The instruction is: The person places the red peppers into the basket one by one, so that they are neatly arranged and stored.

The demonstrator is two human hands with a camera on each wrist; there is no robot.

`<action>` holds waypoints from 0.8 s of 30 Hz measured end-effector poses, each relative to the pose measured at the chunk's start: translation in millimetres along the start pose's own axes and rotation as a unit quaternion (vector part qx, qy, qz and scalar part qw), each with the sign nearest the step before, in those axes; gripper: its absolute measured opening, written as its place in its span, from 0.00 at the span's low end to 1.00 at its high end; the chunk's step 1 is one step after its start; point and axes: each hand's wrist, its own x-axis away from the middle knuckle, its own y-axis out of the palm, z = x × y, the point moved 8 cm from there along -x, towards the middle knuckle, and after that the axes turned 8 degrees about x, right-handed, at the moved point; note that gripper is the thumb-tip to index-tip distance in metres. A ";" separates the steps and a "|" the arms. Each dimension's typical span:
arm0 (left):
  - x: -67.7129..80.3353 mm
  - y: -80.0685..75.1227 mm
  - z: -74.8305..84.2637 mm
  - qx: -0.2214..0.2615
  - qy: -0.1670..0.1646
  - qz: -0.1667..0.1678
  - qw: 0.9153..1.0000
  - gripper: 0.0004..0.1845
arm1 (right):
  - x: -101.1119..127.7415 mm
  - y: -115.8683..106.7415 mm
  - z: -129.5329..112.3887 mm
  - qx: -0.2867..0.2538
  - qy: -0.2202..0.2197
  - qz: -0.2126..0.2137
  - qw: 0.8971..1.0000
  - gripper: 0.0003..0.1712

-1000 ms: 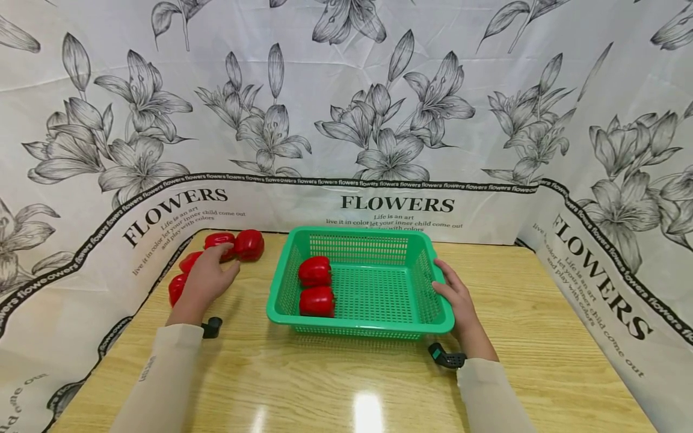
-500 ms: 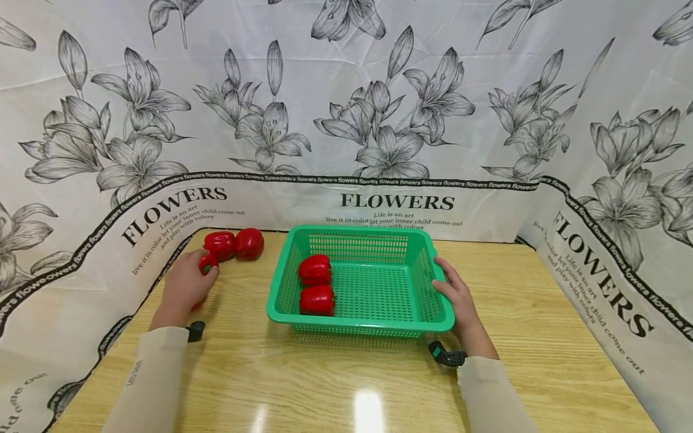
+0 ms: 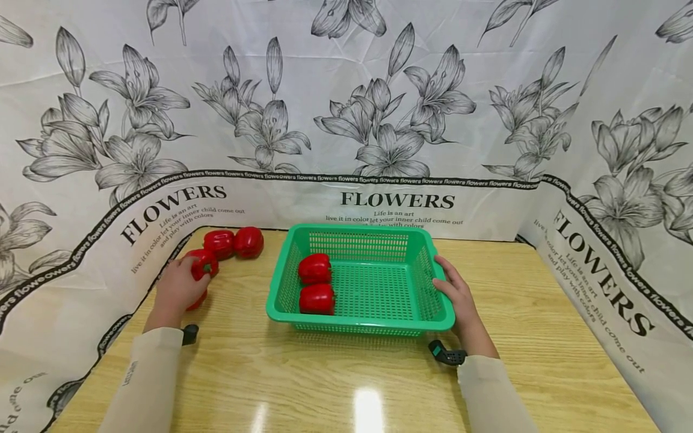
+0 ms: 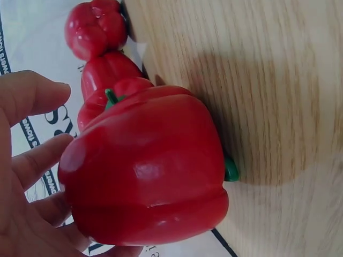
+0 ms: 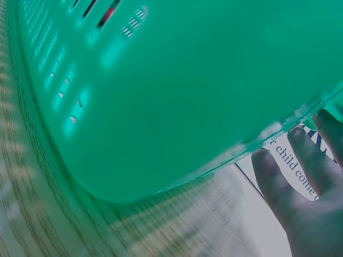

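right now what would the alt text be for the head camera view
A person's left hand grips a red pepper on a wooden table, while the right hand rests against a green basket holding two more peppers. Flower-print sheets surround the table.

Wooden table (image 3: 541, 313), flower-printed backdrop (image 3: 346, 108)

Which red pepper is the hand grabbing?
The pepper by the table's left edge, gripped by the left hand. The two peppers behind it and the two in the green basket lie untouched.

Red bell pepper (image 3: 203, 264), glossy, green-stemmed, gripped in the left hand (image 3: 175, 288) at the table's left edge; green perforated basket (image 3: 428, 288), upright, mid-table.
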 end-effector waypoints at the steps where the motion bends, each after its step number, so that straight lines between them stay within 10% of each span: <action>1: -0.1 0.6 -1.3 0.000 -0.003 -0.002 1.000 0.30 | 0.1 0.1 0.2 -0.001 0.001 0.000 1.000 0.34; 24: 1.2 9.2 -19.8 -0.006 -0.049 -0.055 0.997 0.29 | 0.9 0.7 -0.7 -0.008 0.003 0.001 1.000 0.34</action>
